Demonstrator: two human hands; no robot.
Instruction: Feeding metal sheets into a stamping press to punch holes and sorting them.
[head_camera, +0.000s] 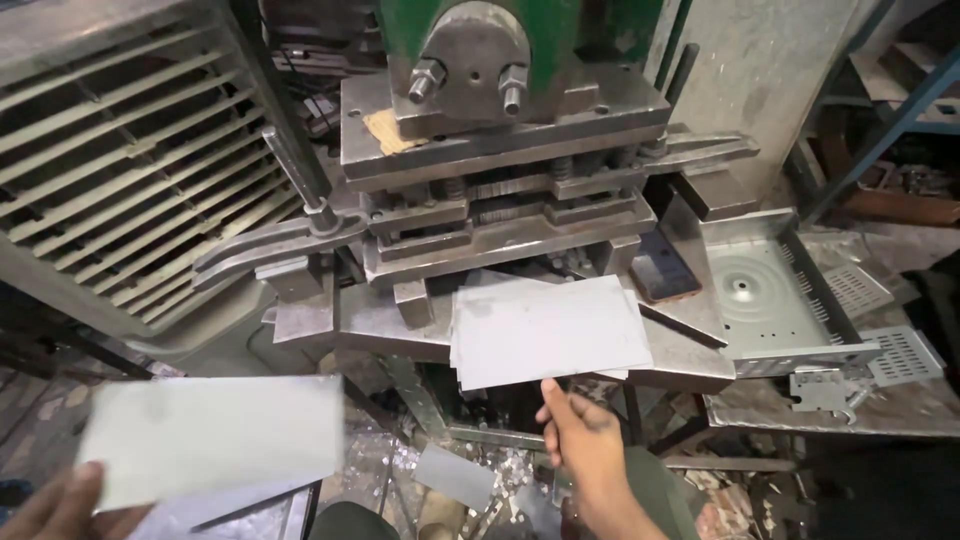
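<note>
On the press bed (690, 350), under the stacked steel die (500, 200): a small pile of grey metal sheets (550, 330), near edge overhanging. Right hand (580, 435) just below that edge, fingertips touching it, fingers loosely curled, nothing gripped. Lower left, well apart from the pile: left hand (55, 505) pinching one corner of a separate pale sheet (215, 435), held flat in the air. Beside the bed, a perforated metal tray (775, 290).

Pale grey metal sheet (215, 435) tilts low at the left, blurred, while a stack of flat grey sheets (550, 330) overhangs the press bed edge.
</note>
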